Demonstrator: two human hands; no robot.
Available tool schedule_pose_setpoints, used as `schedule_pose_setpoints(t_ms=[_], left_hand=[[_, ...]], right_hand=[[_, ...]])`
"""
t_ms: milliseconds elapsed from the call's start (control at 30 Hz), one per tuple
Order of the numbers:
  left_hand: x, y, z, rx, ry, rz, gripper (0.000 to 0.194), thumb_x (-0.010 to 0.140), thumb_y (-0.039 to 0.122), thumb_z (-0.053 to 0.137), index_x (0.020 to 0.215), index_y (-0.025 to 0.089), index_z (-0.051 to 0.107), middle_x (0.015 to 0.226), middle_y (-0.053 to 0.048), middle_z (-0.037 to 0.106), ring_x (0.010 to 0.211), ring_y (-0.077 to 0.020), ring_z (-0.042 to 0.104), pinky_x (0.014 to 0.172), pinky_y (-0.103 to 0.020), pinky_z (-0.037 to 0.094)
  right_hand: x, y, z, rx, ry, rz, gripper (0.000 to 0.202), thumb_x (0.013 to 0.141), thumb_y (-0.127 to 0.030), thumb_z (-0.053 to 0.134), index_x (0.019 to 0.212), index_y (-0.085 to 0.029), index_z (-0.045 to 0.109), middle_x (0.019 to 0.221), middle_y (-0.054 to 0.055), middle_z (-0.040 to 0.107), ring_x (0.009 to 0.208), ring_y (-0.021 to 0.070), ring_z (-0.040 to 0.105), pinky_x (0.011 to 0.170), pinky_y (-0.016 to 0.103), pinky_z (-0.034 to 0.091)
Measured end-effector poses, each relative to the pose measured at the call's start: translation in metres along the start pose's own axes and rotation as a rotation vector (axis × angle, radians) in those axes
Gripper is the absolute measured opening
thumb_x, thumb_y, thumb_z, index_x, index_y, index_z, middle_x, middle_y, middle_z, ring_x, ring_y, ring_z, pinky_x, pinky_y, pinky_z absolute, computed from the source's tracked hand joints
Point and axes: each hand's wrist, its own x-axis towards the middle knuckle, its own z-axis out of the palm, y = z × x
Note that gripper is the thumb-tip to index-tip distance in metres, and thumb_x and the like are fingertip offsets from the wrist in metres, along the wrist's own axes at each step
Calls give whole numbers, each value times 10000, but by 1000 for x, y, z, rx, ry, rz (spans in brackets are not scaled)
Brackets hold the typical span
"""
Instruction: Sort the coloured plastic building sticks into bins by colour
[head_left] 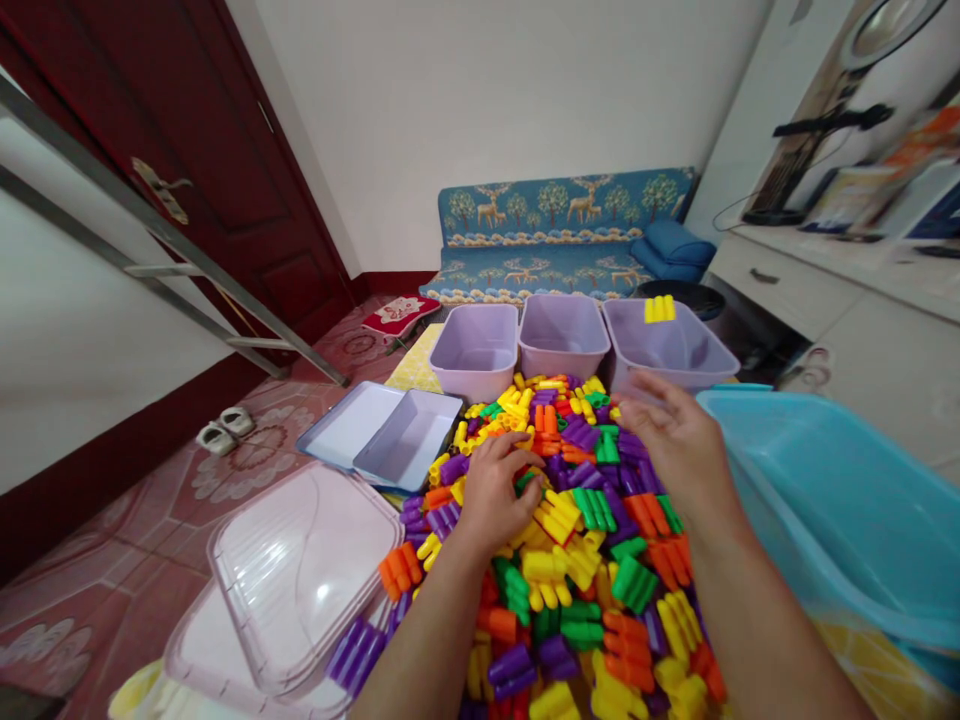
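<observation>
A large heap of plastic building blocks in yellow, purple, orange and green lies in front of me. My left hand rests over the heap's left middle, fingers apart and slightly bent, with a green block partly under them. Above the heap's right side, my right hand is raised with its fingers stretched toward the right purple bin. A yellow block shows against that bin's back rim, apart from my hand; whether it is in the air or touching the rim I cannot tell.
Beside the right bin stand a middle purple bin and a left purple bin. A light-blue tub is at right. To the left lie an open shallow box and clear lids. A ladder leans near the door.
</observation>
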Motion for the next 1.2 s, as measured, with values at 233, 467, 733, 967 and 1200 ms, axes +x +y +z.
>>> schedule_pose_setpoints(t_ms=[233,467,733,967,1200], left_hand=[[0,1,-1,6,0,-7,170,775,183,627,908,249,709,1215,-41,612,1125,-247,549,983,-417,417],[1,1,-1,-3,5,2,183,764,173,632,907,252,715,1200,-42,611,1119,-244,549,988,-418,415],[0,0,1,-26,33,-12,142,770,173,638,870,239,714,1150,-45,614,1096,-234,559,965,-398,431],[1,-2,1,-30,28,-5,142,771,170,633,864,237,716,1150,-50,618,1096,-245,560,960,-410,433],[-1,-2,2,-55,50,-20,134,775,173,629,857,231,717,1156,-61,598,1097,-244,561,953,-409,439]], right_hand=[[-22,14,29,-471,-361,-187,309,825,-233,557,1110,-183,666,1185,106,623,963,215,644,814,364,554],[-15,0,54,-960,-518,-327,380,846,-244,588,1221,-195,635,1178,146,606,1137,303,557,919,414,474],[-12,-23,23,-655,-505,-164,125,822,-302,588,796,-221,680,752,4,688,688,166,632,668,286,481],[18,-26,16,-133,-223,-205,349,796,-325,622,1134,-240,643,1129,55,673,982,202,659,776,315,553],[8,-5,18,-403,-91,-291,369,782,-266,605,1141,-197,658,1251,111,598,1047,251,632,792,374,582]])
